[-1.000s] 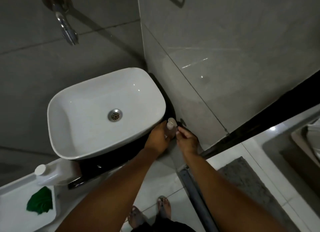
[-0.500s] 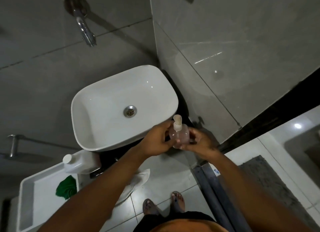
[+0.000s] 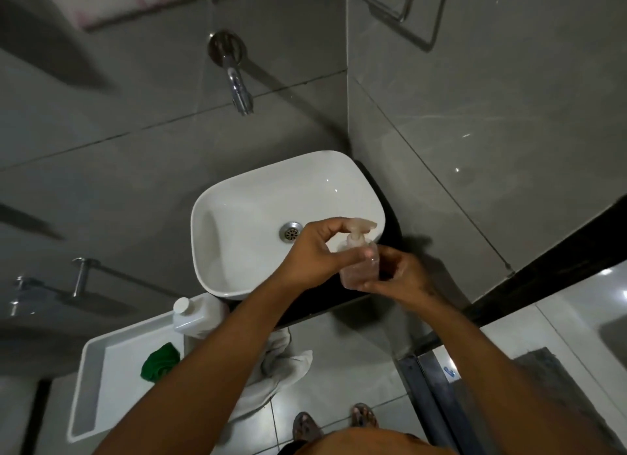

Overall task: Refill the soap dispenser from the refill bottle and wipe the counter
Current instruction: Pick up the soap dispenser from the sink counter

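Observation:
A small clear soap dispenser (image 3: 360, 264) with a pump top is held in the air above the dark counter (image 3: 339, 295), at the right front corner of the white basin (image 3: 237, 213). My right hand (image 3: 403, 278) cups its body from below. My left hand (image 3: 315, 251) grips its neck and pump head. The white refill bottle (image 3: 196, 317) with a white cap stands at the counter's left end, partly behind my left forearm. A green cloth (image 3: 160, 362) lies crumpled in a white tray (image 3: 91, 386) at the lower left.
A chrome tap (image 3: 237, 84) juts from the grey tiled wall above the basin. A white towel (image 3: 281, 366) hangs below the counter. A chrome rail (image 3: 81, 278) is at the left, a glass wall (image 3: 475, 149) at the right, a grey mat (image 3: 556, 386) on the floor.
Both hands lifted the dispenser off the counter's right corner and brought it up toward me. My left hand moved to the pump top. The view tilted up, showing more wall.

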